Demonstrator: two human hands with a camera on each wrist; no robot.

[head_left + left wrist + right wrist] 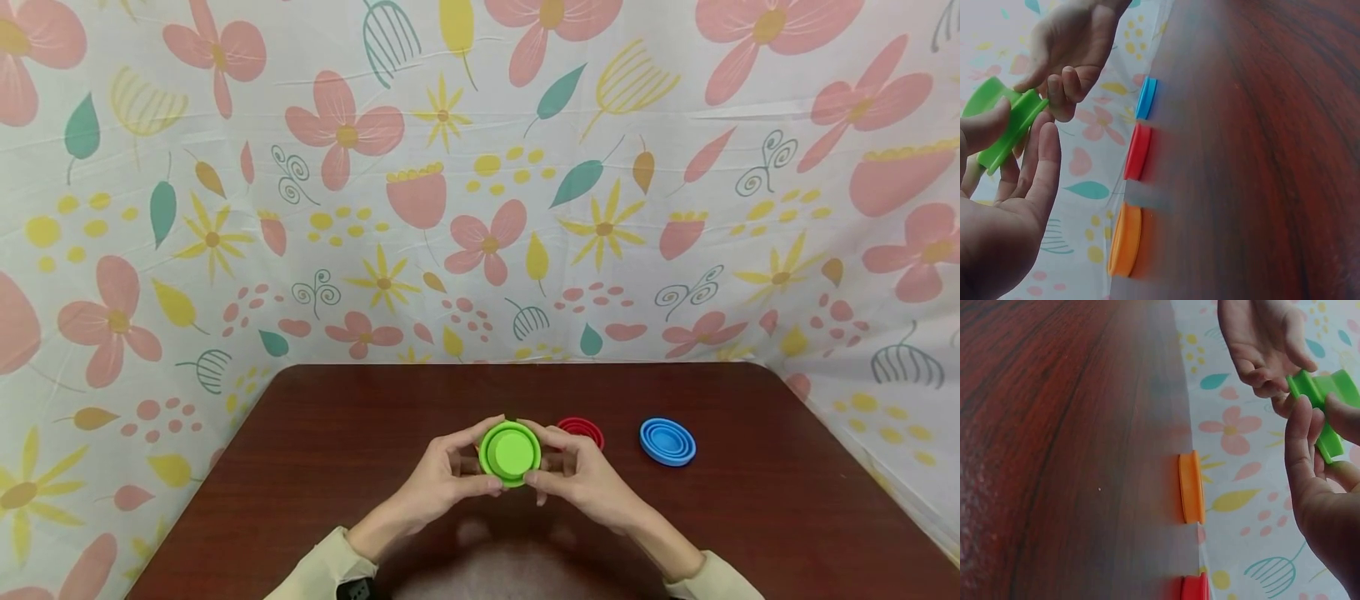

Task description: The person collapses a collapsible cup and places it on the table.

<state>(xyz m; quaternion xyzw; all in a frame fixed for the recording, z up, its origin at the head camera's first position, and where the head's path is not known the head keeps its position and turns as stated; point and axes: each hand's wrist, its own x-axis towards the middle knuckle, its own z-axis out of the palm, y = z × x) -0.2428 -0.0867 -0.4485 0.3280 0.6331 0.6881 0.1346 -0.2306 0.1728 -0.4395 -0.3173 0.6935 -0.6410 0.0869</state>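
Observation:
Both hands hold a green collapsible silicone cup (511, 453) up above the table, its round base facing the head camera. My left hand (448, 471) pinches the rim from the left, and my right hand (583, 475) pinches it from the right. Seen side-on in the left wrist view, the green cup (1013, 128) is partly extended, its middle standing out from the wide rim. Thumbs lie on the near side and fingers behind. Beyond the hands, a red collapsed cup (582, 431) is partly covered by the right hand. A blue collapsed cup (667, 442) lies farther right.
An orange collapsed cup (1126, 240) rests on the table in the wrist views, mostly hidden behind the hands in the head view. The dark wooden table (360, 417) ends at a flower-patterned cloth (480, 183) behind it and along its sides.

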